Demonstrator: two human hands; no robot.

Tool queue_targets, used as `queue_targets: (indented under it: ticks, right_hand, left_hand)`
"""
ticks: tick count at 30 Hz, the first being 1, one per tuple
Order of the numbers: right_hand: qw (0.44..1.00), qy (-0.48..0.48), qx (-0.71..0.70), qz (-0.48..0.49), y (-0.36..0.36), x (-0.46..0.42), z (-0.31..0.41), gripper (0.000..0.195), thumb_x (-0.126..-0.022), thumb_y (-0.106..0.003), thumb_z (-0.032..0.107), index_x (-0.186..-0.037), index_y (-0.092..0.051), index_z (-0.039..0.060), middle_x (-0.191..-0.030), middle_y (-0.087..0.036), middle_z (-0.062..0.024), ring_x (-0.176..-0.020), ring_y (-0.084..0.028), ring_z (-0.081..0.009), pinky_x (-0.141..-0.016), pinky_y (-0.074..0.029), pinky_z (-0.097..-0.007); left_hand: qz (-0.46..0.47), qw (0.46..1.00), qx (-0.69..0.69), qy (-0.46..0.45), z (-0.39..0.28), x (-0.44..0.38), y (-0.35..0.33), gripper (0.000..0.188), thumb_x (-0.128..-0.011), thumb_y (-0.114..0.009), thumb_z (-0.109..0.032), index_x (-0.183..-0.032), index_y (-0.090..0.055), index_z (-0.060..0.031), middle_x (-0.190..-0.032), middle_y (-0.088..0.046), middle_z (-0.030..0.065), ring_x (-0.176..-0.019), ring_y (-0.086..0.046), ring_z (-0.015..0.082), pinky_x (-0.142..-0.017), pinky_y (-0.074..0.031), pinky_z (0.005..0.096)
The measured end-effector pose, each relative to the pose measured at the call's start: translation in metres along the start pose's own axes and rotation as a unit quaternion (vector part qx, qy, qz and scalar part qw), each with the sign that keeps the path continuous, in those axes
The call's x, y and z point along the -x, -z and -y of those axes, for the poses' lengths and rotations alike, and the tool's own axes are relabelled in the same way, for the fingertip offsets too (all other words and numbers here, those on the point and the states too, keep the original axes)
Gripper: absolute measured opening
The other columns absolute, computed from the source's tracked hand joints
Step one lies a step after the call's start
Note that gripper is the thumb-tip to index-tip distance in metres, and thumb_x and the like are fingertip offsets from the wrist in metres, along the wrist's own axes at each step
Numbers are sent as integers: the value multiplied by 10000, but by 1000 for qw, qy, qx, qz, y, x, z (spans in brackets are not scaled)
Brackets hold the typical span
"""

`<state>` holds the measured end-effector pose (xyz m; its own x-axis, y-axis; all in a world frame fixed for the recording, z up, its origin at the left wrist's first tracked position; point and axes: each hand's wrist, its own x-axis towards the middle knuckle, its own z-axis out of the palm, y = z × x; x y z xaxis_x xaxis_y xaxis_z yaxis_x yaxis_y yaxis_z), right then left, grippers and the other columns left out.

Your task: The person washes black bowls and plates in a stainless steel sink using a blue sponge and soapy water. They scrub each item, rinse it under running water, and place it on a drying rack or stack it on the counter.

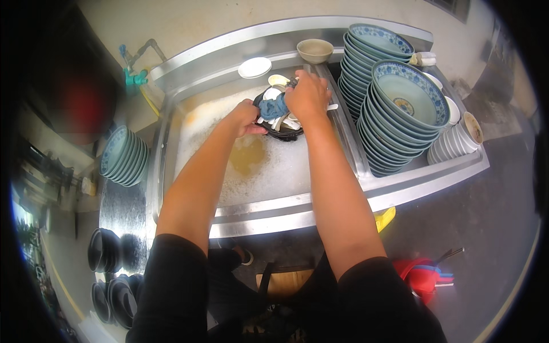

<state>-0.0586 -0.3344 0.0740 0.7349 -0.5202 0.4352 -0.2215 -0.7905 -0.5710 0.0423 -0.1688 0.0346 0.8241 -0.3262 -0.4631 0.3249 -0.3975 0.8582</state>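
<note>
My left hand (246,118) grips the left rim of a round black container (285,136) over the sink's suds. Piled in the container are several white soup spoons (291,123), a small white dish (272,94) and a crumpled blue cloth (273,108). My right hand (308,95) reaches over the pile's right side, its fingers bent by a dark, rough-looking clump (293,82). The hand's back hides what its fingers hold. Below lies the stainless steel sink (261,209), with foamy water (201,141) and a yellowish patch between my forearms.
Tall stacks of blue-patterned bowls (403,111) fill the right compartment, beside stacked white cups (454,139). A white plate (254,67) and beige bowl (315,50) stand along the back ledge. More bowls (124,156) and black dishes (105,251) are left; a red bucket (418,278) is lower right.
</note>
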Motion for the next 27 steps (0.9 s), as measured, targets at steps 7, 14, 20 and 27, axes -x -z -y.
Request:
queue_targets:
  ticks: [7,14,20,27]
  right_hand:
    - [987,1,-50,150,25,-1,16,332,-929,-726,351,-1020,-749,33,-936,-765,-159,-902,-739,-300,-798,-584,-440]
    - [922,-66,8,382,44,7,-2,561,-965,-710,496,-819,-718,-46,-720,-724,-140,-610,-713,-247,-560,-576,-386]
    - [949,-80,2,304,39,12,-3,429,-906,-806,364,-810,-736,-49,-698,-718,-142,-605,-705,-275,-619,-561,-408]
    - [966,-91,-7,242,19,4,-27,395,-804,-884,306,-1013,-744,1,-1061,-774,-216,-1033,-745,-372,-885,-563,-443]
  left_hand:
    - [-27,1000,-8,1,3,-7,0,295,-1037,-471,-94,-1323,-505,-159,-1159,-638,124,-845,-743,309,-668,-668,388]
    - [-18,1000,6,12,3,-12,-4,324,-1018,-411,-61,-1315,-511,-142,-1094,-669,150,-809,-734,326,-681,-665,422]
    - [-78,995,63,-12,4,-9,-7,292,-967,-465,39,-1207,-592,147,-980,-695,331,-694,-754,468,-483,-634,466]
    - [-101,994,33,-25,4,-3,-5,267,-972,-537,-21,-1174,-624,130,-960,-715,255,-735,-753,372,-554,-641,447]
